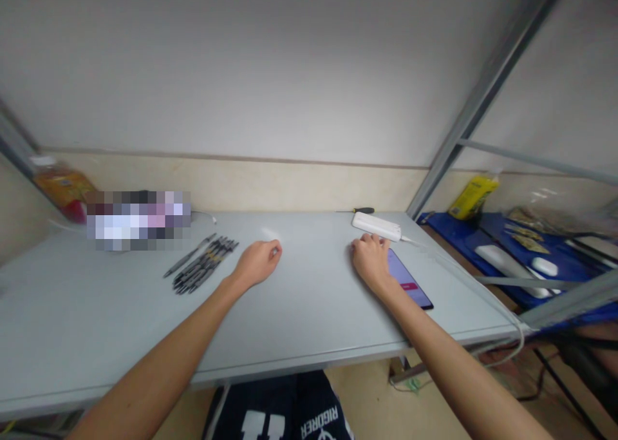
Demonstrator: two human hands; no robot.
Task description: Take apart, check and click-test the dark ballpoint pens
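My left hand [258, 263] rests on the pale grey table [309, 317] near its middle, fingers curled into a loose fist with nothing visible in it. A bundle of dark pens [205, 271] lies a short way to its left. My right hand [371, 259] lies palm down with fingers curled, over the top end of a phone [410, 282] with a lit purple screen. Just beyond the right hand lies a white power bank [376, 225] with a white cable [463, 269] running off to the right.
A small screwdriver [363, 210] lies by the back wall. An orange packet [65, 189] stands at the far left. A metal frame post [483, 92] rises at the table's right edge; beyond it, a blue surface [506, 234] holds a yellow bottle [473, 196] and white items.
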